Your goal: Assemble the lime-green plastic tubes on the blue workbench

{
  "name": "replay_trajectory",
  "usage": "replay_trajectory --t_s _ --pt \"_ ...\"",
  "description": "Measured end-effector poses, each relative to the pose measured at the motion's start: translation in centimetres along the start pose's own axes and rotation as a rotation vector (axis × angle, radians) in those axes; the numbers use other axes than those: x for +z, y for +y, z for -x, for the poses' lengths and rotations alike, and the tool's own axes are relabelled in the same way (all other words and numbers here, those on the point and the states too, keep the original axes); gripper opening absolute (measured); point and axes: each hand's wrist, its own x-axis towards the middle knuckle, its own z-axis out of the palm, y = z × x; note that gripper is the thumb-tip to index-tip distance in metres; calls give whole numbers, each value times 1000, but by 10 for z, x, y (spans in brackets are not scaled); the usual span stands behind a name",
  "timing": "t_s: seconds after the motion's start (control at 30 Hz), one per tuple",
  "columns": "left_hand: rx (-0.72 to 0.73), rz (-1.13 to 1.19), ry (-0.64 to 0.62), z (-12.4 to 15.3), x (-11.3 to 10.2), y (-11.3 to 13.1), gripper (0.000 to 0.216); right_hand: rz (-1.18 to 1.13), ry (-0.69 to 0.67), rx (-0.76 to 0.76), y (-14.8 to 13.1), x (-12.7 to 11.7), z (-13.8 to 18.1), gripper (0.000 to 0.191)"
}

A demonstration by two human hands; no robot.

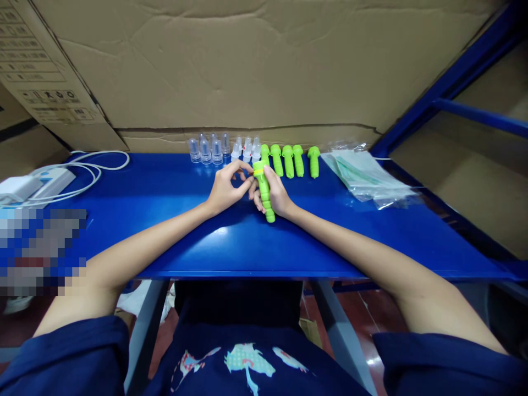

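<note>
A bright green ribbed handle point(268, 199), shaped like a small flashlight body with a wider yellowish-ringed top, tilts above the blue table. My right hand point(277, 191) is closed around its upper half, thumb on the near side and fingers behind. At the upper left of the handle is my left hand point(229, 187), its fingers curled and the thumb and index tips at the ringed end. Whether a small part sits between those tips is hidden. Just behind the hands, more green handles point(288, 162) stand in a row, beside white-based clear pieces point(247, 149).
Clear plastic domed cups point(205, 151) stand at the back, left of centre. On the right lies a clear plastic bag point(367, 173) with pale green and white contents. A white cable point(97, 170) and white box point(53, 181) lie left. Cardboard point(264, 66) walls the back of the blue table point(173, 181).
</note>
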Motion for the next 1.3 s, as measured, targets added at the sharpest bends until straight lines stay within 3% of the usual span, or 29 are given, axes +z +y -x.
replay_trajectory --t_s 0.4,0.73,0.97,1.1,1.3 --pt "-6 38 -38 1 1 -5 12 -55 2 152 7 -5 -6 84" --pt "30 61 -34 1 3 -10 25 -121 -40 180 3 -5 -8 66" --pt "13 111 -69 2 5 -7 24 -33 -69 -18 4 -6 -4 59" --pt "-19 202 -73 3 6 -5 21 205 2 -223 2 -3 4 49" --pt "-8 245 -73 3 4 -9 23 519 81 -425 8 -6 4 56"
